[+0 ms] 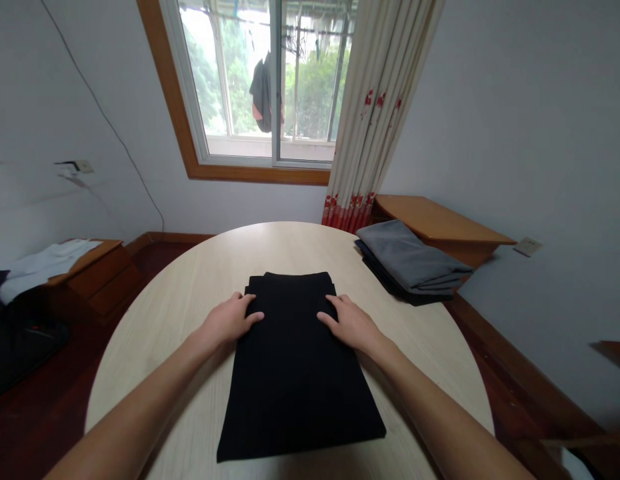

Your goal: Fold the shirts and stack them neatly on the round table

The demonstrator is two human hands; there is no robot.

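Note:
A folded black garment lies flat on the round table in front of me, its narrower, layered end pointing away. Its exact kind cannot be made out. My left hand grips the left edge near the far end, with thumb and index finger on top and the other fingers hidden at the side. On the opposite edge, at about the same height, my right hand holds the cloth in the same way. Both thumbs point inward over the fabric.
A stack of folded clothes, grey on top and dark below, sits at the table's right rear edge. Behind it stands a wooden cabinet beside a curtain. White cloth lies on a low wooden cabinet at left.

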